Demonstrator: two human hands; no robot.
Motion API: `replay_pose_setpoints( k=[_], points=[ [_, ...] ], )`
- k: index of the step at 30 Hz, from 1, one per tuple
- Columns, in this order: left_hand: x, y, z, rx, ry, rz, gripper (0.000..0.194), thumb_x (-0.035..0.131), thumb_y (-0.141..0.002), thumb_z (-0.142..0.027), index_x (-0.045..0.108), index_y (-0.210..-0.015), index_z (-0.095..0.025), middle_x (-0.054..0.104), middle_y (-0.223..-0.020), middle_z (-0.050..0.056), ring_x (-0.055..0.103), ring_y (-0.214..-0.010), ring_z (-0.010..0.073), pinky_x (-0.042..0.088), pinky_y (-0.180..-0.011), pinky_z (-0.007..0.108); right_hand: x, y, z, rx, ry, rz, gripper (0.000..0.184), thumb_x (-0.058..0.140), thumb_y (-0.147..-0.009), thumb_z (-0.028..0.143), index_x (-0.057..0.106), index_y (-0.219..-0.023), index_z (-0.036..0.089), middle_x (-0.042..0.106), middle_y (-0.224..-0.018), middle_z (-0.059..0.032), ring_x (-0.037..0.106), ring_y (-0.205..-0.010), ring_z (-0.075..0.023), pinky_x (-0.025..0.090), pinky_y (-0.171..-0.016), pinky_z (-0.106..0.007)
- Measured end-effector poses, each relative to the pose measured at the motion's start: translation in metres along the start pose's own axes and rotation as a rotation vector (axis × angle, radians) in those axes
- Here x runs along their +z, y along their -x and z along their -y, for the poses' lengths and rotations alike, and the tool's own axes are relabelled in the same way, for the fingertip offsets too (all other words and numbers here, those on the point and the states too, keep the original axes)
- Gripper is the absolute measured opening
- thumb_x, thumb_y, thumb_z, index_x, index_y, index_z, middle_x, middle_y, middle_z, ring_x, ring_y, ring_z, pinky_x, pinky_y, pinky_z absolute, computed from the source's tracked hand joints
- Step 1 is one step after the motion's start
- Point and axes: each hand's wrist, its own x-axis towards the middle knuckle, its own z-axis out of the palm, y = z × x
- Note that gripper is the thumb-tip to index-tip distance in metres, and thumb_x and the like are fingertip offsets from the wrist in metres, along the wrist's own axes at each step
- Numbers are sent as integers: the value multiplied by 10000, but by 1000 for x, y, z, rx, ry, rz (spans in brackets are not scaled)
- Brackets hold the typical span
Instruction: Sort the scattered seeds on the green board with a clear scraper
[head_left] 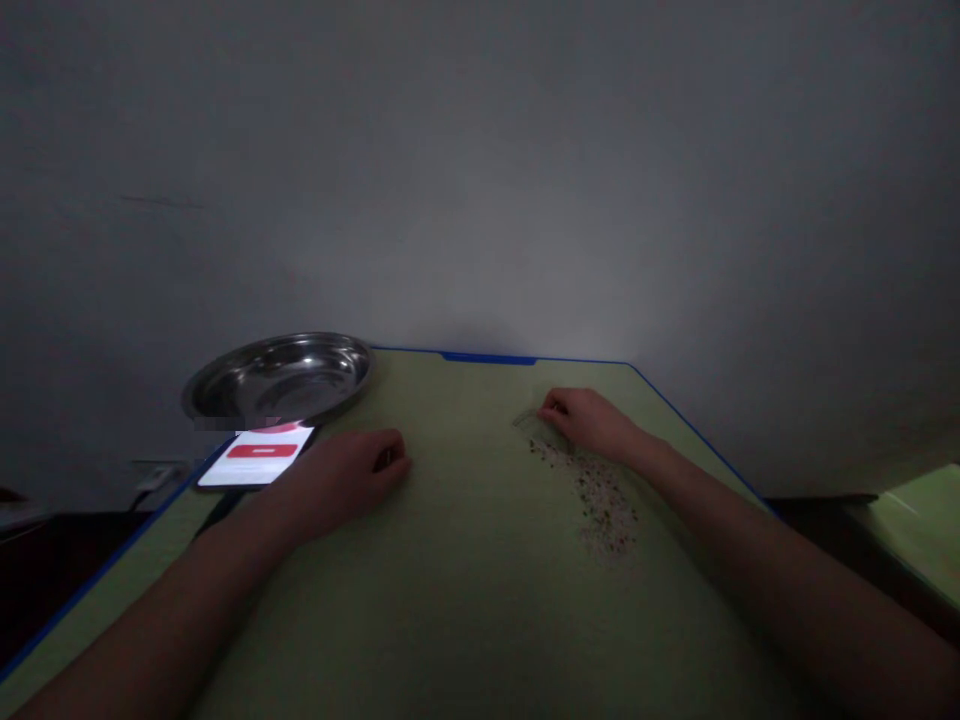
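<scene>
My left hand (360,470) rests on the left part of the green tabletop (450,580), beside a lit phone or tablet. Its fingers are curled in loosely, and whatever lies inside them, if anything, is hidden. Farther right, my right hand (589,418) is at the table surface with thumb and fingers pinched together. Anything between those fingertips is too small to make out. Faint thin curved lines (525,418) show just left of the fingertips. Below and near this hand, a scattered patch of small mixed grains (606,510), pale with dark and reddish bits, is spread on the table.
A wide, shallow steel bowl (300,375) stands at the back left corner. In front of it is the lit screen (262,455) with a red bar. Blue edging (487,357) borders the table, with a grey wall (480,200) behind. Another green surface (919,530) shows at far right.
</scene>
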Motion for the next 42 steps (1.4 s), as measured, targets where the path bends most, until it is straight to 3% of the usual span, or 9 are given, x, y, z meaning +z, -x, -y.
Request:
replay_pose_setpoints(
  k=[6, 17, 23, 42],
  points=[
    [-1, 2, -3, 30, -2, -13, 342, 404, -822, -474, 604, -802, -197, 639, -757, 32, 538, -622, 150, 325, -553, 279, -5, 9, 33, -162, -119, 102, 165, 537, -884, 263, 671, -818, 192, 696, -751, -23, 581, -622, -131, 386, -571, -229],
    [0, 2, -3, 46, -25, -16, 313, 419, -817, -431, 614, -818, -186, 655, -788, 57, 544, -635, 150, 327, -561, 279, -36, 31, 41, -178, -188, 18, 191, 495, -908, 294, 617, -797, 198, 652, -669, 13, 521, -538, -106, 360, -537, -235],
    [-1, 2, -4, 49, -24, -18, 309, 418, -818, -430, 609, -812, -187, 649, -768, 49, 542, -627, 148, 334, -559, 279, -32, 46, 58, -234, -124, 147, 175, 535, -890, 308, 665, -837, 204, 670, -719, -3, 558, -599, -119, 361, -546, -239],
    [-3, 3, -9, 44, -46, -15, 283, 432, -816, -418, 604, -802, -193, 656, -775, 45, 549, -629, 153, 335, -555, 274, -22, 56, 66, -282, -116, 211, 153, 555, -892, 291, 667, -842, 201, 668, -720, -7, 563, -616, -120, 349, -552, -238]
  ],
)
